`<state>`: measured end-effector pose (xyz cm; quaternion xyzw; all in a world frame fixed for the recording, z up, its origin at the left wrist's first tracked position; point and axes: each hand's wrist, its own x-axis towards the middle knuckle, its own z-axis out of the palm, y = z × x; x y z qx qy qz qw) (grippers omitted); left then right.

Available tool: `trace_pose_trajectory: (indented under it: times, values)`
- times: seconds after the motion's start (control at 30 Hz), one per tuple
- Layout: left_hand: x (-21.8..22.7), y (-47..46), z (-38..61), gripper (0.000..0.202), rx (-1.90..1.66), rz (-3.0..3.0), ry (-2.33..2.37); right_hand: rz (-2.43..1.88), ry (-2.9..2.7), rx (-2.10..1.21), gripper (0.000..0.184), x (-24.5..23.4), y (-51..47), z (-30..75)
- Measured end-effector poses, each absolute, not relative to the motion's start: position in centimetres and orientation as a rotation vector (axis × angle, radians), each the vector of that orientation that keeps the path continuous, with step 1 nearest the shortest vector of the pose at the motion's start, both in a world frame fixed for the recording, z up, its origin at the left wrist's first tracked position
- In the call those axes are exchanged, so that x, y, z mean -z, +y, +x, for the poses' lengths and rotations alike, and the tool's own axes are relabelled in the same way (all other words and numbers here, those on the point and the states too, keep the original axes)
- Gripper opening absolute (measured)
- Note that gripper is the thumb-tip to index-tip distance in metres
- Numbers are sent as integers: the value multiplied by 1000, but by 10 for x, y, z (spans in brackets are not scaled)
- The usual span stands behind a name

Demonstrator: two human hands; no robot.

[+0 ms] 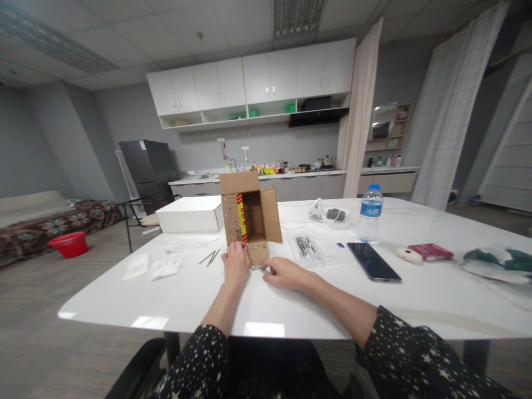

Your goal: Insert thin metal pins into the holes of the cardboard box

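A cardboard box [233,213] stands upright on the white table, its open side facing me and its flaps spread. Yellow-red tape and rows of small shiny dots mark its left flap. My left hand [236,261] grips the box's lower left edge, fingers bent. At the foot of the lower flap lie thin metal rods [255,267], partly hidden. My right hand [286,274] rests beside them, fingers curled and thumb near the index finger; whatever is between the fingertips is too small to make out. Several dark metal sticks [210,257] lie left of my left hand.
A white box [190,215] stands behind on the left, with crumpled tissues [165,269] nearer. To the right are a clear bag of dark small parts [306,247], a phone [373,261], a water bottle [371,215], a maroon box [430,252] and a plastic bag [499,260].
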<state>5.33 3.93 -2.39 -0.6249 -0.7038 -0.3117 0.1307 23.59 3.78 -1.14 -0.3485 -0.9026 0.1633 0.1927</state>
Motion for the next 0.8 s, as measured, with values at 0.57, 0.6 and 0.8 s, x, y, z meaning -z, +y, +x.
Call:
trace_pose_trajectory:
  times: [0.57,0.6,0.8]
  values:
    - [24,38,51,14,1063,-1865,-2027,-955,-2548,-441,33,11,37,236]
    - [24,38,51,14,1076,-1867,-2027,-959,-2546,-441,32,10,37,237]
    - [20,38,52,16,1224,-1801,-2016,-950,-2554,-424,33,12,38,237]
